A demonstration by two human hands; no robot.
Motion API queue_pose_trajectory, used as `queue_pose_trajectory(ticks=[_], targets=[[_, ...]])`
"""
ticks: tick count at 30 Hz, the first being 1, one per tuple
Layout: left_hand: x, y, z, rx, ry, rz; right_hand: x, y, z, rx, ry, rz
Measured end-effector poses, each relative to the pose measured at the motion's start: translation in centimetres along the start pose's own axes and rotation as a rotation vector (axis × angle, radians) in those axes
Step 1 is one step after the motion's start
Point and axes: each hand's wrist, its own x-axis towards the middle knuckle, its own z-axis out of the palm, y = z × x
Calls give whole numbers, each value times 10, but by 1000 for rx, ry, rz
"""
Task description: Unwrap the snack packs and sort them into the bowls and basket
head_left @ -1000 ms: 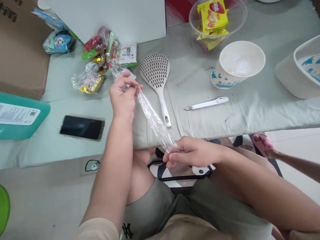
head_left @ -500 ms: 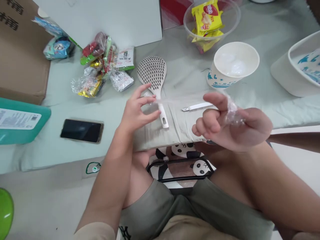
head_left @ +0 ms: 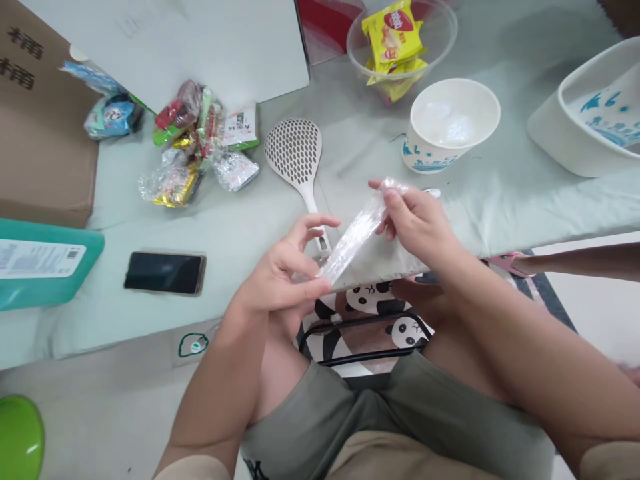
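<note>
A long, clear strip of crinkled plastic wrap (head_left: 356, 237) stretches slantwise between my two hands, over the table's front edge. My left hand (head_left: 290, 270) pinches its lower end between thumb and fingers. Its upper end is gripped by my right hand (head_left: 413, 217), thumb on top. Just behind my left hand lies a white skimmer (head_left: 295, 150) with a perforated head; my fingers partly cover its handle. Under my right hand, a white tool (head_left: 433, 193) is mostly hidden, with only one end showing. A paper cup (head_left: 435, 157) with clear plastic inside stands beyond my right hand.
A clear bowl (head_left: 440, 43) holds yellow snack packets. On the right is a white bin (head_left: 560, 133). Wrapped snacks (head_left: 200, 147) lie at the left back, before a white box (head_left: 225, 47). A phone (head_left: 165, 273) and a teal container (head_left: 45, 260) are at the left.
The plastic, bunched in my right hand with a thin part reaching left, is now a flat slanted strip. My right hand turned and moved inward; my left moved down and closed on the lower end.
</note>
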Motion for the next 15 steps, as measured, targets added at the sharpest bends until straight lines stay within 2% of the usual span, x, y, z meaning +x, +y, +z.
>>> queue_pose_trajectory(ticks=[2,4,7,11,13,15], targets=[[1,7,5,-147,-53,49,-2,0,4,-182,-66,-90],[0,11,7,-229,-42,36,-8,-2,9,-289,-198,-151],[-1,11,5,-197,107,-48,-18,-7,16,-334,-416,-220],[2,6,-1,-74,342,-142,-33,-11,31,-274,-696,-340],[6,2,-1,-54,341,-189,-40,-12,40,-244,-822,-412],[10,-3,2,-54,261,-198,-48,-13,47,-206,-883,-477]])
